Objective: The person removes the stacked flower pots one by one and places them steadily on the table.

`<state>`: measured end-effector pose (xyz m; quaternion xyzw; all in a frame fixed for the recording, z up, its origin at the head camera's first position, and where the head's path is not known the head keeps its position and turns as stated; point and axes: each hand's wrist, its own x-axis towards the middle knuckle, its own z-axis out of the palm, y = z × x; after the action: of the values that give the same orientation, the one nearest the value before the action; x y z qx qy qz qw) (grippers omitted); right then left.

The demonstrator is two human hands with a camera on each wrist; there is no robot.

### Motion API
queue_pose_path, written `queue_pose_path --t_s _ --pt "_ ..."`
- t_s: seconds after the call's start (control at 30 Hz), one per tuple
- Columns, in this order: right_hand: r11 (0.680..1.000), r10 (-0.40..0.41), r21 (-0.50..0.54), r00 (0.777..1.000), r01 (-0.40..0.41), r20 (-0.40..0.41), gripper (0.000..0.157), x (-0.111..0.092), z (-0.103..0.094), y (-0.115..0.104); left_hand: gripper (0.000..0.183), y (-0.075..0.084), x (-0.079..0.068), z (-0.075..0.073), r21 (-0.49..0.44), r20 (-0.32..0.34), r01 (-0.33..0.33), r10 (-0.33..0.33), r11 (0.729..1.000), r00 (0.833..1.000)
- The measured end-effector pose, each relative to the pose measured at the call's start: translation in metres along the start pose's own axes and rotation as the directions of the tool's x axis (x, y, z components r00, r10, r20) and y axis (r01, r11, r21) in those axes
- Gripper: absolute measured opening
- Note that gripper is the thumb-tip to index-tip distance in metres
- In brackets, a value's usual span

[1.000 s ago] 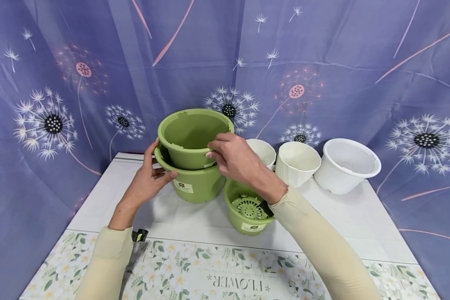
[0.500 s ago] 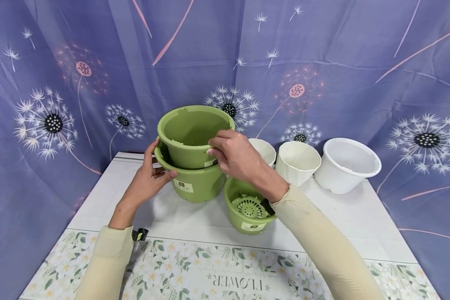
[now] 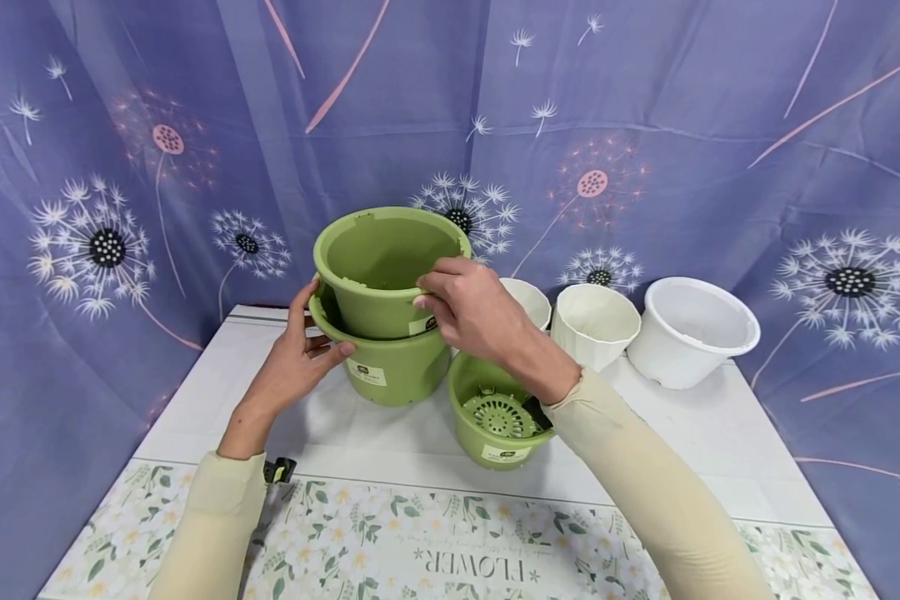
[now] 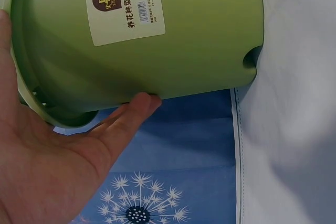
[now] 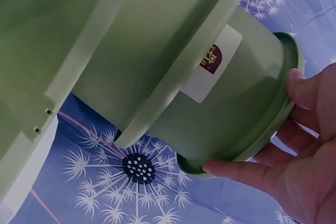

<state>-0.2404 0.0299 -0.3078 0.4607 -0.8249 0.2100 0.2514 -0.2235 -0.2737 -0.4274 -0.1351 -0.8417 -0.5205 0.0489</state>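
A smaller green flowerpot sits partly inside a larger green flowerpot, its rim well above the larger one's. My left hand holds the larger pot's rim at the left, thumb over the front and fingers along the side. In the left wrist view, the larger pot shows a pale label and slots at its base. My right hand pinches the smaller pot's rim at its right. The right wrist view has this hand around the rim, and the smaller pot's label partly hidden by the larger pot.
Another green pot with a slotted bottom stands under my right forearm. Behind it stand two ribbed white pots, one partly hidden and one in view, with a round white pot farther right. A patterned purple curtain hangs behind the table.
The smaller pot has risen slightly in my right hand, and more of its label shows above the larger pot's rim. My left hand and the larger pot have stayed in place.
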Motion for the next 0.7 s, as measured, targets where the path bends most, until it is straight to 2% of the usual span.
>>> queue_pose_path --t_s 0.7 --pt "1.000 -0.018 0.008 0.999 0.019 -0.036 0.013 0.0033 -0.0066 -0.0001 0.106 -0.0008 0.0014 0.0005 0.001 0.010 0.008 -0.008 1.000 1.000"
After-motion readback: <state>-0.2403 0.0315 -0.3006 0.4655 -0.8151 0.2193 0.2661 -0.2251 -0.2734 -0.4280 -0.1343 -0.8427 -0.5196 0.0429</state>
